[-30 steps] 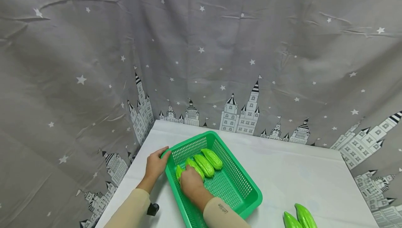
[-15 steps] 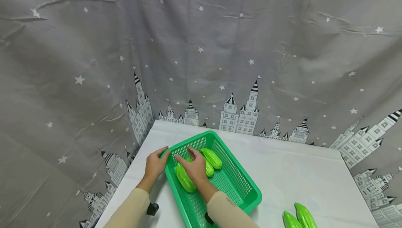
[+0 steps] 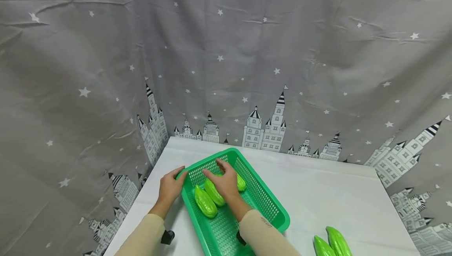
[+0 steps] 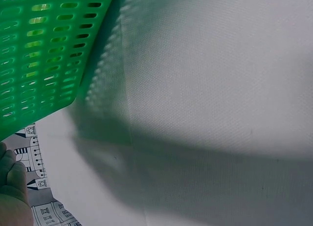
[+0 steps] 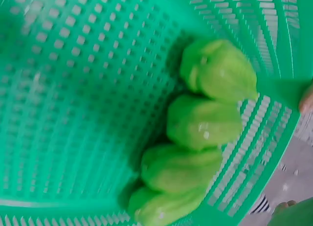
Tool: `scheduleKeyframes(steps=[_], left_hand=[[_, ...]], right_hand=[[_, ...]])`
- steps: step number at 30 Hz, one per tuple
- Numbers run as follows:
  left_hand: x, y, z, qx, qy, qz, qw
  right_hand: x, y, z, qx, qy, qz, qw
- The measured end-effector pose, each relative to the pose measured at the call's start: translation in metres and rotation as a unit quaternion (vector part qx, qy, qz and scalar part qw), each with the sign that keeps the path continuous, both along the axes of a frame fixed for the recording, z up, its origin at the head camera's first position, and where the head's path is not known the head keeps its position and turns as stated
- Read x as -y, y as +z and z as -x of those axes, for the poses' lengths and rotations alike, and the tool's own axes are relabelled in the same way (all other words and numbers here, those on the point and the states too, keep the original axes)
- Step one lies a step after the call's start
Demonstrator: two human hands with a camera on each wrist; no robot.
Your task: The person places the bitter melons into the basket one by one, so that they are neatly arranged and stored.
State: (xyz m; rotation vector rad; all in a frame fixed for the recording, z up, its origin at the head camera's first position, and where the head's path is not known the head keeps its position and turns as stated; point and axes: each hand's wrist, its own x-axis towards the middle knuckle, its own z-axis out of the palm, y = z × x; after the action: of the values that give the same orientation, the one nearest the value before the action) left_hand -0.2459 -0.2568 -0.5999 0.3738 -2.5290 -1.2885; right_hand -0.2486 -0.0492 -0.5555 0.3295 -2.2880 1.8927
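Inside a green slotted plastic basket point(image 3: 284, 221) lie several glossy, light-green, ridged, elongated vegetables, side by side along the far short wall. The leftmost vegetable point(image 3: 206, 203) and its neighbour point(image 3: 214, 192) show plainly in the head view, while my right hand partly hides the others. My left hand point(image 3: 169, 187) grips the basket's far left corner, thumb over the rim and fingers outside. Above the row is my right hand point(image 3: 227, 183), thumb and fingers spread apart. The right wrist view shows the row from above, including the vegetable at the top point(image 5: 217, 72).
Two more green vegetables lie on the white table point(image 3: 310, 193) at the front right, one of them the right-hand vegetable point(image 3: 339, 242). A grey curtain point(image 3: 226, 52) printed with stars and castles hangs behind the table.
My right hand has lifted off the leftmost vegetables and shifted right along the row, its fingers spreading. The left hand has stayed on the basket corner. The head view has shifted slightly.
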Motion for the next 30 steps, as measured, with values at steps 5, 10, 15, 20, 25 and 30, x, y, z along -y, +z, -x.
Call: scheduleKeyframes(steps=[5,10,15,20,25,30], left_hand=[[0.001,-0.002,0.0,0.007,-0.005,-0.001,1.0],[0.004,-0.001,0.0,0.006,-0.005,0.003,1.0],[0.003,0.002,0.001,0.003,-0.017,0.009,0.9998],[0.008,0.001,-0.002,0.0,-0.022,0.02,0.9996],[0.009,0.0,-0.002,0.006,-0.026,0.023,0.9994],[0.006,0.001,-0.002,0.012,-0.033,0.018,0.9992]], right_hand=[[-0.026,0.004,0.009,-0.007,-0.025,-0.007,0.9996],[-0.054,0.008,0.012,-0.009,-0.064,-0.017,0.9978],[-0.084,0.007,0.012,-0.013,-0.103,-0.024,0.9943],[-0.109,0.0,0.011,-0.008,-0.128,-0.038,0.991],[-0.135,-0.002,0.007,0.001,-0.147,-0.033,0.9886],[-0.16,0.0,0.003,0.015,-0.166,-0.041,0.9852]])
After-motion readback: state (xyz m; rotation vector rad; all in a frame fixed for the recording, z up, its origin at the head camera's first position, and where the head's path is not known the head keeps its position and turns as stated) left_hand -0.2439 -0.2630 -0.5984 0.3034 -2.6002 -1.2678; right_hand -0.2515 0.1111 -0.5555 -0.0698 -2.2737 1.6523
